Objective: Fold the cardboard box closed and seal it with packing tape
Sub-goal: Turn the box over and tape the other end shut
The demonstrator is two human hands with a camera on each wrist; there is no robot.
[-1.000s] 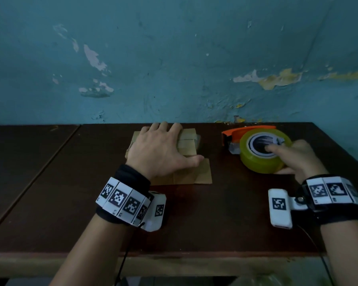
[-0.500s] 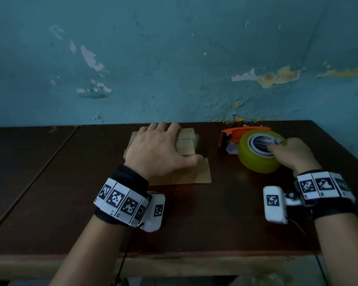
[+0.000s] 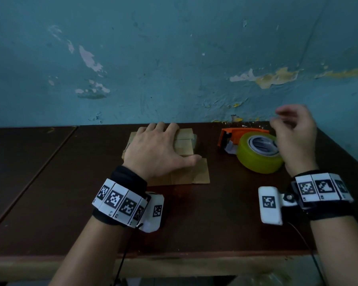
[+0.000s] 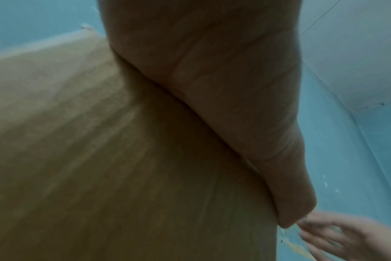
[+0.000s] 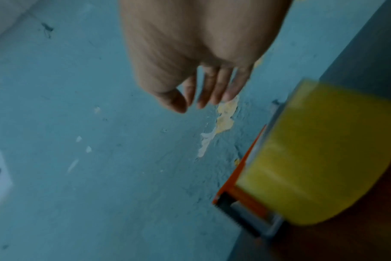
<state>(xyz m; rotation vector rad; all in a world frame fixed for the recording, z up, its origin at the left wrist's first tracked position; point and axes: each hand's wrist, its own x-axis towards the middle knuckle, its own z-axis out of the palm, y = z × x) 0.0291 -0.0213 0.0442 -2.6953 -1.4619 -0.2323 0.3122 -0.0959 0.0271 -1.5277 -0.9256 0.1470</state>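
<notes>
A flat brown cardboard box (image 3: pixel 198 174) lies on the dark table near the wall. My left hand (image 3: pixel 159 149) rests flat on top of it, fingers straight and thumb spread; in the left wrist view the palm (image 4: pixel 212 88) presses on the cardboard (image 4: pixel 78 159). To the right lies a yellow roll of packing tape (image 3: pixel 258 159) in an orange dispenser (image 3: pixel 232 134). My right hand (image 3: pixel 293 131) hovers above the roll, lifted off it, fingers loosely bent and holding nothing. In the right wrist view the fingers (image 5: pixel 212 88) hang free above the roll (image 5: pixel 324 155).
The dark wooden table (image 3: pixel 194 223) meets a peeling blue wall (image 3: pixel 174 58) right behind the box and the tape. A seam (image 3: pixel 39 172) divides the table from a second board on the left. The front edge (image 3: pixel 174 263) runs below my wrists.
My right hand has let go of the tape roll and risen up and back toward the wall. The left hand stays on the box.
</notes>
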